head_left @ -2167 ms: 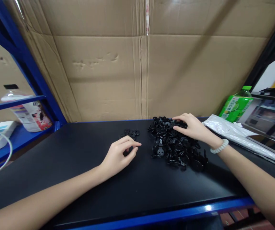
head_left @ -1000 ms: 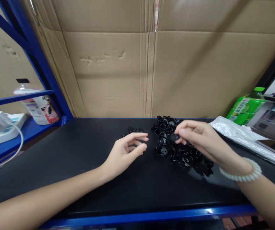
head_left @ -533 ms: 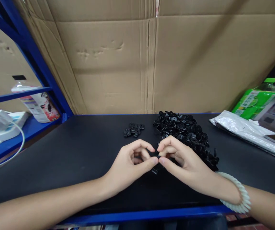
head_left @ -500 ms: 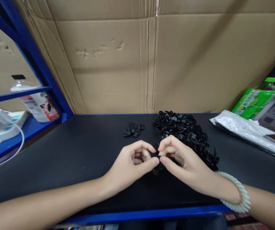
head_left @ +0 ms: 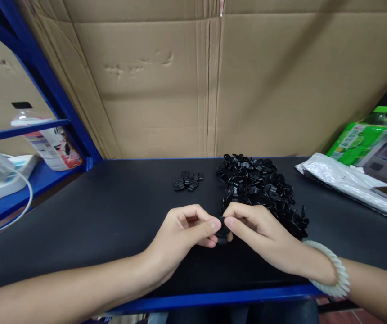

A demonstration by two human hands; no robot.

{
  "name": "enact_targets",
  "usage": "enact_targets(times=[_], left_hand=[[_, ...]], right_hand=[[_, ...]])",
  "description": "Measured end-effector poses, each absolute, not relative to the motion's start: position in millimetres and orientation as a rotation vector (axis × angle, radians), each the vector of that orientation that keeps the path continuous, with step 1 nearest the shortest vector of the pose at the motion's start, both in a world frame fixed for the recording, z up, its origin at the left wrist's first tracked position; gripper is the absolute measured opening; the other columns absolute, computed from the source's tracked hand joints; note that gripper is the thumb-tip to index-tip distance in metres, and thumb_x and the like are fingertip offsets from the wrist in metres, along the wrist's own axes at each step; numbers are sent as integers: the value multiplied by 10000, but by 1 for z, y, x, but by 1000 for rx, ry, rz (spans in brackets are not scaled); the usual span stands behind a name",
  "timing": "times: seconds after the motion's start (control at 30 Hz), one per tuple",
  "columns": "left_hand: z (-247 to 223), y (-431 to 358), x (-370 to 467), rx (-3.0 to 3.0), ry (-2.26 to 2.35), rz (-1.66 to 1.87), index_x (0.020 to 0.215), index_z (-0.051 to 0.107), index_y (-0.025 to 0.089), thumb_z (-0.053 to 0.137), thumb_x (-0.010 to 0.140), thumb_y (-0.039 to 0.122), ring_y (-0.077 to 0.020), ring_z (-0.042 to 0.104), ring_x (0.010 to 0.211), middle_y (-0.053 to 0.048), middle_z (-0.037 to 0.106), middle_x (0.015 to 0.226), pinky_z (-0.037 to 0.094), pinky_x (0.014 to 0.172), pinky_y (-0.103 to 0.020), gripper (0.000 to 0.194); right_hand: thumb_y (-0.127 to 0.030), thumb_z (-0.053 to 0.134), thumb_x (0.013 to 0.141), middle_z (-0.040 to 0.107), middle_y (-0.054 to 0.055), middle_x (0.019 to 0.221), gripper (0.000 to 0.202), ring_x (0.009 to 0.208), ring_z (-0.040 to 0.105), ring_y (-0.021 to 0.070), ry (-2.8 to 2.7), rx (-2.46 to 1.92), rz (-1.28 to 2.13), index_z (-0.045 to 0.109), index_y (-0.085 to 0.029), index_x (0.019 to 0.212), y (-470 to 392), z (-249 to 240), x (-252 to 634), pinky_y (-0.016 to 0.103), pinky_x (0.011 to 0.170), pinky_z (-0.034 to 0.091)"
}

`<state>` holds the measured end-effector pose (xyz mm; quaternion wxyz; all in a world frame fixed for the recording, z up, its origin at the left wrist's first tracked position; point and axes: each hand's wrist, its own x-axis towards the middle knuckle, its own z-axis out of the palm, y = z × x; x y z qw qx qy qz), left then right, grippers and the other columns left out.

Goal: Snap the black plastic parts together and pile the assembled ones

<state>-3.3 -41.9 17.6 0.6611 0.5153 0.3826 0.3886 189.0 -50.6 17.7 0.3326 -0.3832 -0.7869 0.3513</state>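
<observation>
Between my two hands is a small round black plastic part [head_left: 223, 229], tilted so that its face shows, with a block-like tab at its lower edge. My left hand [head_left: 187, 231] pinches its left side between thumb and fingers. On the other side, my right hand [head_left: 259, 231] is closed on the same part, its thumb near the top edge. The fingertips hide much of the piece. Just behind my right hand lies a large heap of black plastic parts [head_left: 254, 177]. A smaller cluster of similar parts [head_left: 188, 181] sits farther back to the left.
The black tabletop [head_left: 112, 216] has a blue front edge. On the right lie a silvery plastic bag [head_left: 345, 180] and a green pack [head_left: 358, 139]. At left, a blue shelf holds a bottle [head_left: 50, 144] and a white power strip [head_left: 7, 177]. Cardboard [head_left: 153, 81] stands behind.
My fingers have closed in around the black part and my hands have tilted, so more of its face shows below the thumbs. The heap and the small cluster look the same.
</observation>
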Motion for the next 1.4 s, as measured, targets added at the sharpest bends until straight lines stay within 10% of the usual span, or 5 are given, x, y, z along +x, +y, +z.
enact_targets(times=[1.07, 1.4], left_hand=[[16, 54, -48, 2199, 1517, 1121, 1008, 734, 145, 607, 791, 299, -165, 530, 660, -60, 672, 813, 411, 638, -272, 295], [17, -8, -16, 2415, 959, 979, 971, 722, 191, 547, 836, 165, -141, 544, 673, -47, 670, 855, 456, 667, -262, 223]], right_hand=[[-258, 518, 892, 592, -2, 619, 182, 505, 454, 119, -1687, -1276, 100, 640, -197, 771, -4, 59, 253, 257, 488, 328], [-230, 570, 854, 654, 53, 878, 146, 863, 566, 223, -2457, -1142, 37, 712, -243, 880, 23, 49, 285, 385, 792, 447]])
